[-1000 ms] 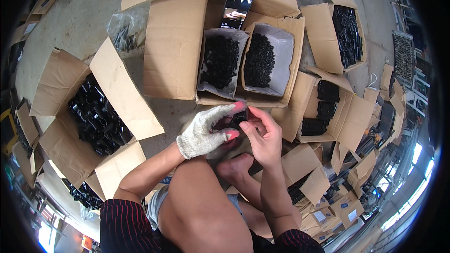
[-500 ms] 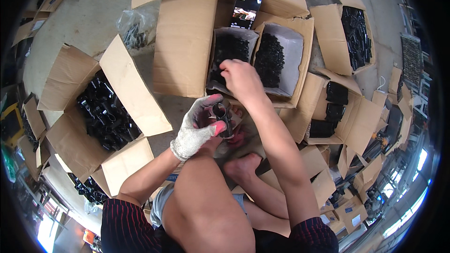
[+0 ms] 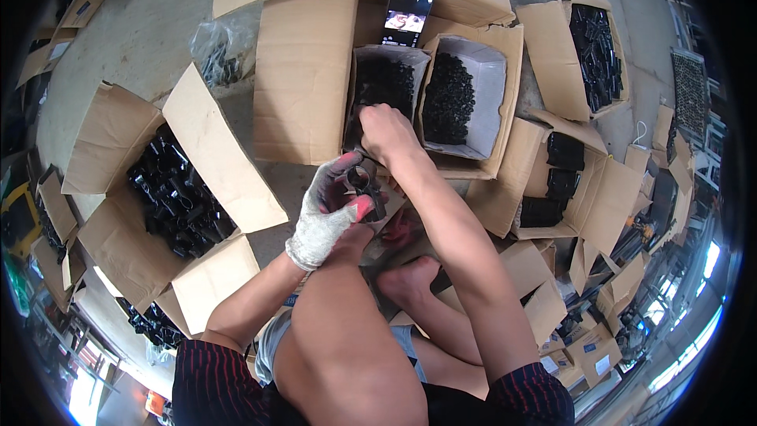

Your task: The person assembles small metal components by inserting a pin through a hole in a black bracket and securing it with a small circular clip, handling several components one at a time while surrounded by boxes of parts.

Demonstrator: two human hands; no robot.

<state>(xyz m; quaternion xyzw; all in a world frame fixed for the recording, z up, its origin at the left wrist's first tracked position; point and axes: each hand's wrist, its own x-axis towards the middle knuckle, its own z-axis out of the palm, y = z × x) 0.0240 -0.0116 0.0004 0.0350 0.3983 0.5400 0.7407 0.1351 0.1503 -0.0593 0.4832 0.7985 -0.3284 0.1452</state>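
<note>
My left hand (image 3: 315, 225), in a pale knitted glove with reddish fingertips, grips a black clamp (image 3: 360, 180) with a ring-shaped opening. Just above it, my bare right hand (image 3: 386, 132) has its fingers curled together at the near-left end of a grey tray (image 3: 397, 53). Whatever those fingers hold is hidden. That tray contains small black parts (image 3: 382, 83). Beside it, a second grey tray (image 3: 490, 71) holds more small black pieces (image 3: 448, 102). Both trays sit inside an open cardboard box (image 3: 300, 71).
A phone (image 3: 408, 17) with a lit screen leans behind the trays. At left, an open carton (image 3: 118, 225) is full of black clamps (image 3: 177, 197). More cartons with black parts (image 3: 595, 55) stand at right. A clear plastic bag (image 3: 221, 47) lies on the floor.
My right hand has moved slightly left and nearer to my left hand, its fingers now at the tray's near-left end. My left hand still holds the clamp, tilted a little differently.
</note>
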